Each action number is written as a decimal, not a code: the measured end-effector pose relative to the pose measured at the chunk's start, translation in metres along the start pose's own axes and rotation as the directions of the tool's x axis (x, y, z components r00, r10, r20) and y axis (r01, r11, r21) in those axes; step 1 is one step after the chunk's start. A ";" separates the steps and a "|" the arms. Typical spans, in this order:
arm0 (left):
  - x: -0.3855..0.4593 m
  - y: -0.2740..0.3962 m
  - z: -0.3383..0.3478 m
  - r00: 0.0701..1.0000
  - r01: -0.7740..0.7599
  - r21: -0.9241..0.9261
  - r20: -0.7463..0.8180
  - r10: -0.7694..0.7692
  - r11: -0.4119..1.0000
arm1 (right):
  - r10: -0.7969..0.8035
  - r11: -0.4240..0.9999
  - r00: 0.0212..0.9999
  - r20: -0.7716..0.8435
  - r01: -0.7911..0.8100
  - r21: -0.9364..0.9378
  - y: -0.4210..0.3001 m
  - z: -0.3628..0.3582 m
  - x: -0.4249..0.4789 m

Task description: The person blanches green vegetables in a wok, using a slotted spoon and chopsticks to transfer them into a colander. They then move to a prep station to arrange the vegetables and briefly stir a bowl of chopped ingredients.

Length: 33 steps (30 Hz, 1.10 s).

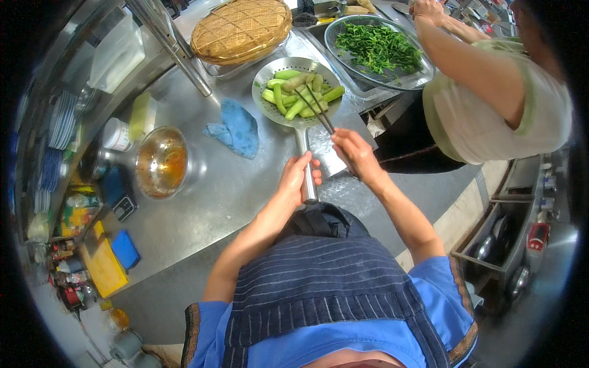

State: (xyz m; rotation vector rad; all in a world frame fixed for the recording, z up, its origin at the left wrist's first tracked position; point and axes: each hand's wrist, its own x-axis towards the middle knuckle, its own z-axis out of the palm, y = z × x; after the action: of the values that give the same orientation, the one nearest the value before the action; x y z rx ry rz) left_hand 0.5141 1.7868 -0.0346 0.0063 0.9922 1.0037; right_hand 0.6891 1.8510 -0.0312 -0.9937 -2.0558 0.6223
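Note:
My left hand (295, 180) grips the metal handle (309, 177) of a perforated metal strainer ladle (265, 108). In its bowl lie several green eggplant-like vegetables (294, 99), long and pale, some of them browned. Dark chopsticks (320, 112) are held in my right hand (359, 154), and their tips reach onto the vegetables; whether they pinch a piece I cannot tell. The bowl is over the steel counter (230, 193), its handle end close to my apron.
A blue cloth (239, 129) and a metal bowl with orange-red residue (162, 161) are to the left. Behind stands a woven bamboo basket (241, 30). A mesh strainer of chopped greens (377, 48) sits over a sink, beside a co-worker (487, 92). A yellow cutting board (106, 267) lies at the left edge.

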 end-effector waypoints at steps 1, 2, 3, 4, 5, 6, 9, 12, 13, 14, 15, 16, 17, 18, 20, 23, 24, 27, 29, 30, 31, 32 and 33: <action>0.000 -0.001 0.001 1.000 0.005 0.003 -0.003 -0.005 1.000 | 0.009 1.000 1.000 0.009 -0.009 -0.008 0.004 0.004 -0.007; 0.003 0.000 0.002 1.000 0.001 -0.004 0.008 -0.001 1.000 | 0.015 1.000 1.000 0.014 -0.015 -0.019 0.008 0.007 -0.013; 0.005 0.000 0.001 1.000 -0.001 -0.011 0.010 0.002 1.000 | -0.040 0.997 0.999 -0.013 0.039 -0.063 -0.003 0.008 -0.011; 0.005 -0.001 -0.002 1.000 -0.004 -0.018 0.013 0.005 1.000 | -0.081 0.989 0.997 0.006 0.082 -0.125 -0.002 0.011 -0.014; 0.005 -0.003 -0.005 1.000 0.000 -0.015 0.020 0.000 1.000 | -0.121 0.974 0.992 0.028 0.124 -0.187 0.002 0.014 -0.017; 0.006 -0.003 -0.005 0.999 -0.004 -0.012 0.032 0.004 1.000 | -0.168 0.952 0.985 0.049 0.175 -0.249 -0.001 0.013 -0.014; 0.009 -0.002 -0.010 0.994 0.019 -0.048 0.112 -0.013 0.999 | -0.153 0.966 0.987 0.042 0.158 -0.204 -0.013 -0.001 -0.007; -0.002 0.003 -0.011 0.990 0.063 -0.118 0.131 -0.048 0.991 | -0.093 0.985 0.996 0.012 0.094 -0.142 -0.041 -0.018 0.003; -0.005 0.002 -0.010 0.990 0.083 -0.143 0.128 -0.065 0.986 | -0.087 0.985 0.996 0.002 0.087 -0.146 -0.042 -0.019 0.001; -0.006 -0.001 -0.014 0.985 0.087 -0.124 0.161 -0.066 0.989 | -0.143 0.972 0.988 0.053 0.150 -0.183 -0.033 -0.016 -0.006; -0.005 -0.004 -0.016 0.977 0.091 -0.100 0.200 -0.070 0.991 | -0.195 0.951 0.975 0.102 0.214 -0.222 -0.019 -0.012 -0.015; -0.005 -0.006 -0.018 0.970 0.090 -0.079 0.234 -0.069 0.993 | -0.138 0.956 0.980 0.142 0.170 -0.238 -0.016 -0.007 -0.022; -0.004 -0.007 -0.018 0.970 0.084 -0.065 0.234 -0.066 0.994 | -0.070 0.979 0.990 0.123 0.092 -0.181 -0.011 -0.006 -0.027; -0.003 -0.009 -0.017 0.971 0.073 -0.054 0.231 -0.059 0.996 | -0.006 0.993 0.994 0.105 0.018 -0.118 -0.012 -0.006 -0.028; -0.002 -0.012 -0.025 0.974 0.060 -0.046 0.221 -0.048 0.997 | -0.045 0.990 0.996 0.077 0.055 -0.131 -0.032 -0.012 -0.018; 0.002 -0.014 -0.028 0.974 0.063 -0.073 0.223 -0.045 0.995 | 0.027 0.998 0.999 0.017 -0.028 0.056 -0.043 -0.011 -0.008; 0.000 -0.014 -0.026 0.976 0.079 -0.093 0.211 -0.058 0.993 | 0.063 0.989 0.998 0.013 -0.064 0.135 -0.045 -0.005 -0.003; -0.011 -0.012 -0.016 0.983 0.086 -0.122 0.171 -0.064 0.989 | -0.013 0.991 1.000 0.008 0.012 0.134 -0.034 0.013 0.002; -0.012 -0.012 -0.016 0.983 0.059 -0.088 0.179 -0.042 0.994 | -0.029 0.996 0.997 0.065 0.024 0.086 -0.018 0.026 -0.006; -0.010 -0.012 -0.019 0.979 0.034 -0.060 0.201 -0.022 0.998 | -0.020 0.996 0.996 0.081 0.013 0.091 -0.016 0.028 -0.009; -0.008 -0.013 -0.022 0.975 0.010 -0.033 0.224 -0.003 0.999 | -0.011 0.995 0.996 0.093 0.002 0.097 -0.015 0.032 -0.010; -0.006 -0.012 -0.023 0.976 0.001 -0.023 0.218 0.004 1.000 | -0.063 0.998 0.993 0.102 0.060 0.034 -0.012 0.028 -0.011; -0.006 -0.013 -0.025 0.978 0.015 -0.038 0.207 -0.006 0.999 | -0.110 0.993 0.987 0.117 0.114 -0.028 -0.020 0.022 -0.007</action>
State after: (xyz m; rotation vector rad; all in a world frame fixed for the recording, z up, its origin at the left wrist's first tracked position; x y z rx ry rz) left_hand 0.5049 1.7649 -0.0507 0.0716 0.7813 0.9912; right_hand 0.6658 1.8313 -0.0339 -0.8729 -2.2140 0.5996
